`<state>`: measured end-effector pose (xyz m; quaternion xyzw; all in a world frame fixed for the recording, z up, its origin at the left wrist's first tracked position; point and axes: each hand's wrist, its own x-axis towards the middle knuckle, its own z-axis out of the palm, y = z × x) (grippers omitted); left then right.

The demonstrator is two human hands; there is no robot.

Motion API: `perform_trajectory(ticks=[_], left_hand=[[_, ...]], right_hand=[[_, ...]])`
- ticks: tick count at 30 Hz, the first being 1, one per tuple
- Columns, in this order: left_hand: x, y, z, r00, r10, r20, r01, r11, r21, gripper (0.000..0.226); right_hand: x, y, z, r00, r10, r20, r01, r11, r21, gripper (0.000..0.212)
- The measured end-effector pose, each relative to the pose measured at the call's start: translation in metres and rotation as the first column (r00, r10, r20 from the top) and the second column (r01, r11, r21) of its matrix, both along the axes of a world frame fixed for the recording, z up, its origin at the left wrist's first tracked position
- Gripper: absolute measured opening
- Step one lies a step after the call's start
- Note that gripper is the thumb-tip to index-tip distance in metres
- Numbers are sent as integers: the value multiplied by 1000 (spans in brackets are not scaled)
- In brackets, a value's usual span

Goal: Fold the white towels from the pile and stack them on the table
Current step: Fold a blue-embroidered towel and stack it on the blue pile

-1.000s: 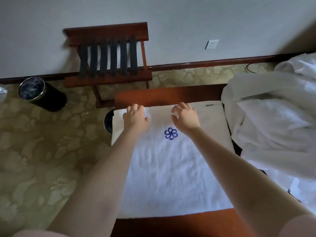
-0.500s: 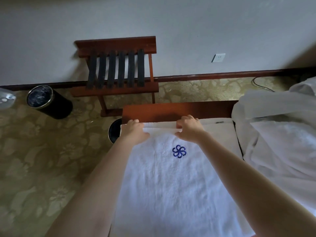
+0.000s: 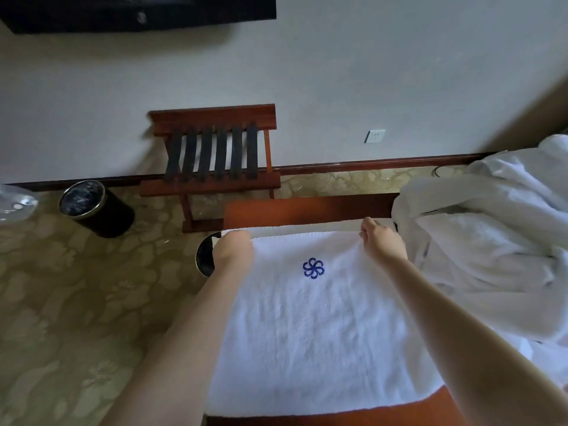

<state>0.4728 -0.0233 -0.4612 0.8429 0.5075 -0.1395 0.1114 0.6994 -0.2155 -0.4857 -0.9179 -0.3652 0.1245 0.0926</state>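
Left hand sits at the far-left corner of the white towel, fingers curled down over the edge and gripping it; the forearm is stretched straight forward. Right hand is at the far-right corner, fingers pinching the cloth, which puckers under the grip; its forearm comes in diagonally from the lower right. Towel lies flat on the tabletop, blue emblem up, with a second layer's edge showing just beyond the held edge. Bare wood shows beyond the far edge and at the near edge. Pile of white towels lies just beside the right edge. Carpet borders the left side; a round bin is just beside the left hand.
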Motion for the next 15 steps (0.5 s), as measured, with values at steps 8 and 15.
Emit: perform_trajectory(ticks=[8, 15], left_hand=[[-24, -22, 27, 949, 12, 314, -57, 989, 133, 23], [-15, -13, 38, 953, -86, 290, -7, 953, 304, 29]], right_hand=[[-28, -30, 29, 993, -114, 43, 86, 906, 415, 14], [-28, -17, 50, 972, -210, 107, 123, 837, 533, 16]])
